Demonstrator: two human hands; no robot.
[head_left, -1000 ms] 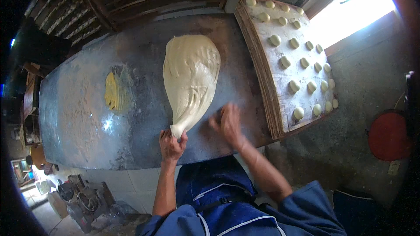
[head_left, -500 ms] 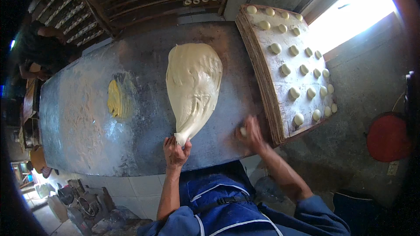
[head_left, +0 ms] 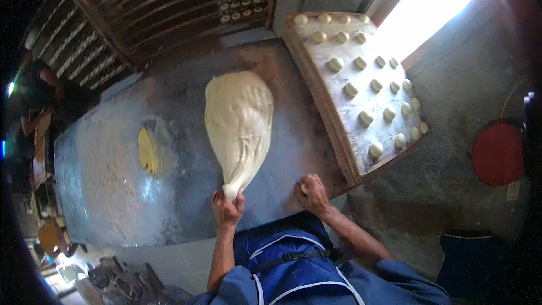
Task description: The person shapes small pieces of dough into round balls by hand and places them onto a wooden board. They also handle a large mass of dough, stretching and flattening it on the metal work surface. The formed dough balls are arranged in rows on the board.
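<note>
A large pear-shaped mass of pale dough (head_left: 240, 118) lies on the dark worktable (head_left: 180, 214), tapering toward me. My left hand (head_left: 228, 210) grips its narrow end near the table's front edge. To the right, my right hand (head_left: 313, 195) is curled on the tabletop over a small pale dough piece (head_left: 304, 188), mostly hidden by the fingers. A stack of floured wooden boards (head_left: 353, 133) stands right of that hand, several small dough balls (head_left: 367, 116) in rows on top. Left of the dough is a yellow greasy smear (head_left: 145, 149).
Another person (head_left: 45, 82) is at the table's far left. Slatted wooden racks (head_left: 147, 5) with rows of pale pieces stand behind. A round red object (head_left: 497, 152) is beside the right wall, below a bright window. A metal machine (head_left: 121, 282) is at lower left.
My right hand has moved toward the front edge and curled over the small dough piece. My left hand still grips the dough's narrow end. The view has shifted, and the other person came into sight.
</note>
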